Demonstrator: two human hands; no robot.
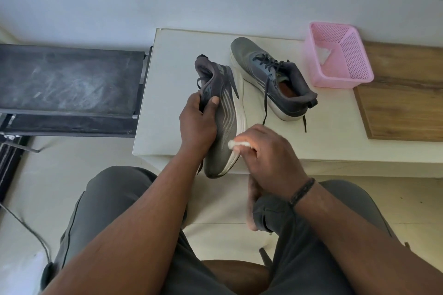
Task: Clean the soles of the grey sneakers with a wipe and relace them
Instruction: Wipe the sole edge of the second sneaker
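A: While the left hand (197,122) grips the first grey sneaker (221,124) at its mouth, tipped on its side with the toe toward the person at the front edge of the white table (167,93), the right hand (266,153) is right on the sole's white edge.

B: And it's holding something?

A: Yes, fingers curled round a small bunched white wipe (236,144), pressed against the sidewall near the forefoot. So the cleaning looks to be under way on this shoe; how much of the sole is done, I can't tell.

B: And the other one?

A: The second sneaker (273,79) stands upright further back on the table, laces (266,103) loose and trailing, just beside the pink basket (335,55). Whether it's been wiped is unclear from this head view.

B: So relacing is all still ahead?

A: By my reckoning, yes. Both forearms reach forward over the knees, left wrist turned inward to steady the shoe.
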